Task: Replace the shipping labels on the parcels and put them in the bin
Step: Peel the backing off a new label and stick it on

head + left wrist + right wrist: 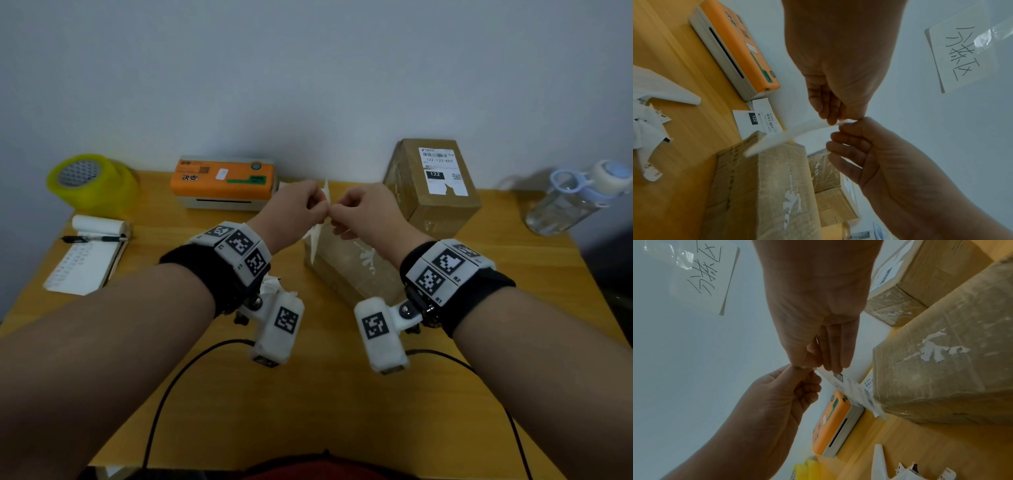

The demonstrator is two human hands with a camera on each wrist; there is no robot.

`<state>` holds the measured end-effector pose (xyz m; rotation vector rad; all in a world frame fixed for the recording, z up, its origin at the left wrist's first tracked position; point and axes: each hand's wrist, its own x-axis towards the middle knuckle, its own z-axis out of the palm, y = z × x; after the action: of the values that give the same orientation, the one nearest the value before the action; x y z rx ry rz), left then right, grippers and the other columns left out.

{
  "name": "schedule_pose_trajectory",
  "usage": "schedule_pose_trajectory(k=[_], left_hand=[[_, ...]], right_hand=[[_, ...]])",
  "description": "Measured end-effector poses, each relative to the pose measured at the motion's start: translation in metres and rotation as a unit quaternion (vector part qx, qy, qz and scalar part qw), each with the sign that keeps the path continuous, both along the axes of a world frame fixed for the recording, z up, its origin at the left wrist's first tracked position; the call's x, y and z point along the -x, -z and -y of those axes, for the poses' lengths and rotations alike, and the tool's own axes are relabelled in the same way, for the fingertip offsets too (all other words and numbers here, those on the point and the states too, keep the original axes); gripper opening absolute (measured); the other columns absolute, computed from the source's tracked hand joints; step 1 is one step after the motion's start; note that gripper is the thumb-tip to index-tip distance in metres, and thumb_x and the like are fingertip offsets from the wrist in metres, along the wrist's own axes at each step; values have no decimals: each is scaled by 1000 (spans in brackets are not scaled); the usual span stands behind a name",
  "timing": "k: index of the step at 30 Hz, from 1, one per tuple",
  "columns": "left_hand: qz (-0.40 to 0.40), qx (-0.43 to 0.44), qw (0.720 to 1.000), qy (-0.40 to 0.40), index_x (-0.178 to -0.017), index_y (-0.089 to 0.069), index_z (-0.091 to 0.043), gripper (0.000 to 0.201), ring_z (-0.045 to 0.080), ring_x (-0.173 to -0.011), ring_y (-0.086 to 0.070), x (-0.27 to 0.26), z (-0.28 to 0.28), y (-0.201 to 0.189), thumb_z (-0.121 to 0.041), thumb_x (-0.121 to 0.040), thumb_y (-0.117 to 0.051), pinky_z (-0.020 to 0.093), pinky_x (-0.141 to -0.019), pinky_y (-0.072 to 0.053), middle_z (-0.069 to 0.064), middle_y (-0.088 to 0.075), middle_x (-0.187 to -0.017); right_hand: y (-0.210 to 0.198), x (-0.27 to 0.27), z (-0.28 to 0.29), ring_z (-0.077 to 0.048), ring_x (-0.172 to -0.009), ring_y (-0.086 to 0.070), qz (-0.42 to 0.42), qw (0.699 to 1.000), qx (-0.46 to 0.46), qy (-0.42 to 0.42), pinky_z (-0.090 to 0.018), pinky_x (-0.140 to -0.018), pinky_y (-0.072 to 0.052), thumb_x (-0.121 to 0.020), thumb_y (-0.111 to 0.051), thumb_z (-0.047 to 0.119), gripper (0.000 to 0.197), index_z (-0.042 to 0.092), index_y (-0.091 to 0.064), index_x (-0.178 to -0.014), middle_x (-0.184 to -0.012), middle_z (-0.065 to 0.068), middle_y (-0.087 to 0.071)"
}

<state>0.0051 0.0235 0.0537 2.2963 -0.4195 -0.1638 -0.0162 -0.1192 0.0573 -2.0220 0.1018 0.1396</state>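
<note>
Your left hand and right hand both pinch one corner of the fresh label above the stripped parcel (residue remains); peel its backing slowly, keeping it flat.

Parcel-packing desk: label printer, tape

At centre frame I see my right hand and left hand pinching one white label strip. A parcel fills the right; an orange printer sits lower centre on the worktop.
</note>
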Motion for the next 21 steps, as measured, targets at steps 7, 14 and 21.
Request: schedule_pose_trajectory(k=[7, 14, 21], left_hand=[[-27, 33, 999, -8, -94, -57, -3, 15, 15, -79, -61, 2, 3, 3, -15, -95, -49, 32, -76, -52, 2, -63, -84], [-27, 28, 999, 22, -98, -58, -1, 21, 34, -88, -59, 1, 21, -6, -20, -95, -50, 48, -79, -50, 16, -64, -93], [-23, 22, 999, 22, -93, -56, 2, 21, 31, -79, -55, 2, 32, -11, -19, -93, -51, 45, -75, -48, 20, -63, -93]], right_hand=[[6, 4, 17, -20, -73, -67, -41, 993, -110, 21, -29, -68, -58, -88, -59, 8, 12, 7, -63, -78, -78, -12, -68], [5, 11, 28, -16, -79, -71, -47, 973, -225, 0, -28, -71, -58, -91, -61, 22, 20, 5, -68, -98, -86, -5, -72], [8, 11, 45, -13, -74, -70, -31, 971, -235, 32, -25, -69, -58, -91, -60, 10, 14, 1, -67, -98, -87, -8, -71]])
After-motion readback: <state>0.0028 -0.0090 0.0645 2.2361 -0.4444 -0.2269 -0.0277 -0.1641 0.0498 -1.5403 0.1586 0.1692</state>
